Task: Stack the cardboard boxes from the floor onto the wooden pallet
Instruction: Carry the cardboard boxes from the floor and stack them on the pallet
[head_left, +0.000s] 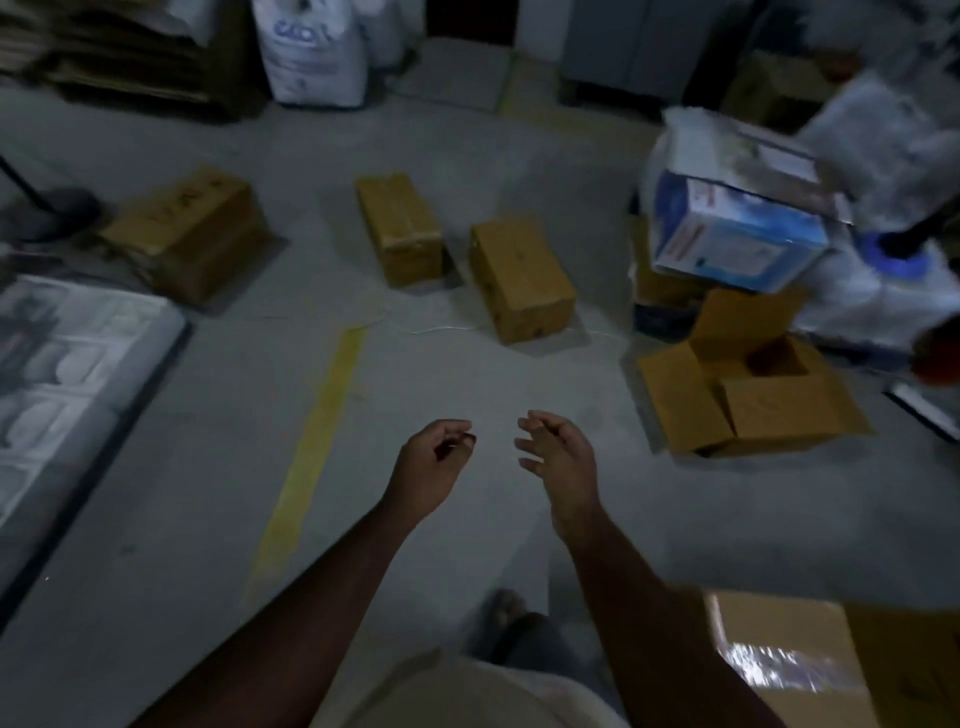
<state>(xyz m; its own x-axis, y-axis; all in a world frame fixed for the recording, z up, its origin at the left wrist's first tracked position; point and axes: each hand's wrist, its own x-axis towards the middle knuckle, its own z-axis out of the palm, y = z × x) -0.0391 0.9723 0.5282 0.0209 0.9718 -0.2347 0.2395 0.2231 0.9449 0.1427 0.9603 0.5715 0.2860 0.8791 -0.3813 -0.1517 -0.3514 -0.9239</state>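
Three shut cardboard boxes lie on the grey floor ahead: one at the left (189, 234), one in the middle (402, 228) and one to its right (522, 280). My left hand (434, 465) and my right hand (561, 457) are held out side by side above bare floor, well short of the boxes. Both hands hold nothing; the left one's fingers are loosely curled, the right one's are spread. No wooden pallet is visible in this view.
An open empty cardboard box (748, 384) sits at the right, with a blue and white carton (737, 228) and white bags behind it. Another taped box (831, 660) is at the bottom right. A yellow floor line (311, 457) runs ahead. White sacks (311, 52) stand at the back.
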